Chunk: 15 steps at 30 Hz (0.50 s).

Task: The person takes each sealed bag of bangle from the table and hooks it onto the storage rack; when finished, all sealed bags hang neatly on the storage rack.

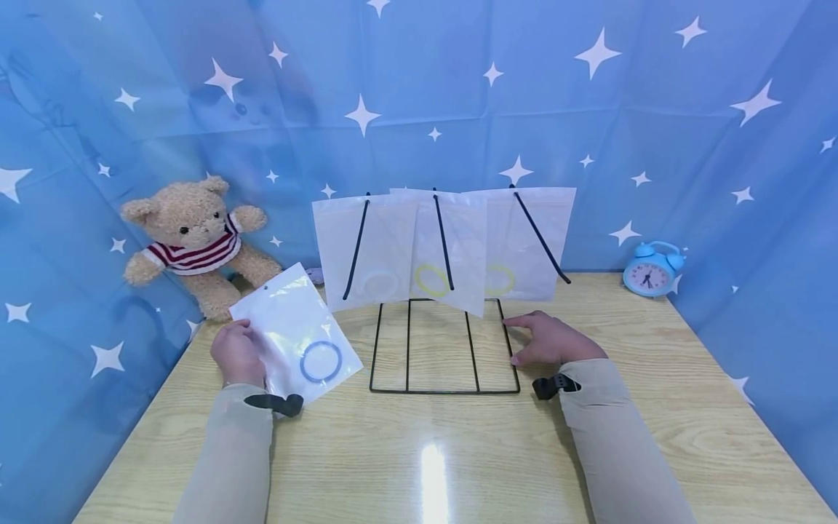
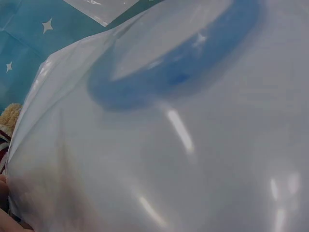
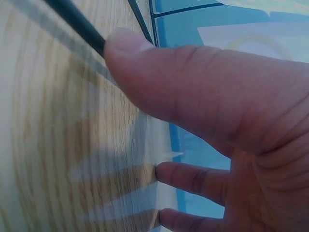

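My left hand [image 1: 237,354] grips the edge of a translucent plastic bag [image 1: 288,313] that has a blue ring [image 1: 321,362] inside and a small hole near its top. That bag is tilted and fills most of the left wrist view. With fingers spread, my right hand [image 1: 555,340] touches the right side of a black wire rack [image 1: 445,393]; its thumb [image 3: 128,43] rests on the wire in the right wrist view. Three similar bags hang from the rack's prongs: a left one [image 1: 337,240] with a pale ring, a middle one [image 1: 466,233] and a right one [image 1: 553,225] with yellow rings.
A teddy bear [image 1: 190,218] in a striped top sits at the back left of the wooden table [image 1: 353,466]. At the back right stands a light blue alarm clock [image 1: 648,271]. A blue curtain with white stars [image 1: 419,73] closes off the back and sides.
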{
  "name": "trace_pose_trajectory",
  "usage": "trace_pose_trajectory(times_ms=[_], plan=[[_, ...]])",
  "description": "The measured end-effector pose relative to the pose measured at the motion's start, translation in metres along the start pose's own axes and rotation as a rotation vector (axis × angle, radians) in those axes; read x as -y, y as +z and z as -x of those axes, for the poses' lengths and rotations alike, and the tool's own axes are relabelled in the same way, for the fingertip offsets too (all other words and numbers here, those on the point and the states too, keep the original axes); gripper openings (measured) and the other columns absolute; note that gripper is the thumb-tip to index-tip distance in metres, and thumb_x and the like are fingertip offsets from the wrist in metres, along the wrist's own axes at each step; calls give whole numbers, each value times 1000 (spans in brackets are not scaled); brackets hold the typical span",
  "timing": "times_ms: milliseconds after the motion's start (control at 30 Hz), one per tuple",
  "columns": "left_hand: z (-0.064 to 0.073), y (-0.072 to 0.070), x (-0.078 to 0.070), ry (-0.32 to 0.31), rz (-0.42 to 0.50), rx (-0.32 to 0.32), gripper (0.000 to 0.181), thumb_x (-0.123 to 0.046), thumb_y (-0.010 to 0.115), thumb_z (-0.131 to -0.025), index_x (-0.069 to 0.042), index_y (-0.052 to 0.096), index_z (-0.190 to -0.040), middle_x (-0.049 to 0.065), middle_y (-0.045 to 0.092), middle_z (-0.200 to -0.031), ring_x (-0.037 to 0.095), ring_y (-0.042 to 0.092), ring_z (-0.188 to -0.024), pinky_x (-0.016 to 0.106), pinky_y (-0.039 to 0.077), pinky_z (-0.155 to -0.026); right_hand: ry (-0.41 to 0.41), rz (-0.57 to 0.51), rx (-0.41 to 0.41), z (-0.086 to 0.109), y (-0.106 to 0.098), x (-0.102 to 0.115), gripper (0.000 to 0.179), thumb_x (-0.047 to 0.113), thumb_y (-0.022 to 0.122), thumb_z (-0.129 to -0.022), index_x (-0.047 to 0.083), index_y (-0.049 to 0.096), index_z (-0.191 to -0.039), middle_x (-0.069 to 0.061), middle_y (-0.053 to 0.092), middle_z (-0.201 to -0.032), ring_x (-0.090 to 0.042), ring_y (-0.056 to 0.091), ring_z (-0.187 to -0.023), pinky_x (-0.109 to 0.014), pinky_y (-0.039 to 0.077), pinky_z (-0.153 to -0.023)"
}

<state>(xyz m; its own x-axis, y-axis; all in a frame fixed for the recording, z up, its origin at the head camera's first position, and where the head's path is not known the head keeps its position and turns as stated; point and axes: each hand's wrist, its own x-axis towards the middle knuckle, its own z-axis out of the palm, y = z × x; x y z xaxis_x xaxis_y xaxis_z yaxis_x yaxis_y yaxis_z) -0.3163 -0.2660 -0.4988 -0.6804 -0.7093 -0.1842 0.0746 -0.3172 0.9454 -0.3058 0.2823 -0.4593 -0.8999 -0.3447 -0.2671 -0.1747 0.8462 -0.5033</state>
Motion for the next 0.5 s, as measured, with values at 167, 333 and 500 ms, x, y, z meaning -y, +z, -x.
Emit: trace_pose_trajectory(times_ms=[167,333,500], plan=[[1,-2,-3,-10,8,-4,26,1,44,-98,-8,68,-93,-3,61,-107,14,52,-114,24,41,-97,10,2,-9,0,0,0,83,27,87,-87,8,49,-158,-26,46,-159,-50,38,-148,-62,45,-111],[0,-1,-3,3,61,12,28,3,43,-96,-9,67,-86,-2,58,-99,14,52,-108,24,41,-95,18,-1,-13,1,1,-1,83,28,87,-87,9,49,-158,-26,45,-160,-50,38,-149,-62,45,-112],[-3,-1,-1,10,178,32,40,11,40,-90,-14,66,-73,-6,59,-81,14,54,-98,23,43,-90,27,0,-14,1,1,-1,83,28,87,-87,10,49,-158,-28,42,-160,-51,37,-149,-62,44,-112]])
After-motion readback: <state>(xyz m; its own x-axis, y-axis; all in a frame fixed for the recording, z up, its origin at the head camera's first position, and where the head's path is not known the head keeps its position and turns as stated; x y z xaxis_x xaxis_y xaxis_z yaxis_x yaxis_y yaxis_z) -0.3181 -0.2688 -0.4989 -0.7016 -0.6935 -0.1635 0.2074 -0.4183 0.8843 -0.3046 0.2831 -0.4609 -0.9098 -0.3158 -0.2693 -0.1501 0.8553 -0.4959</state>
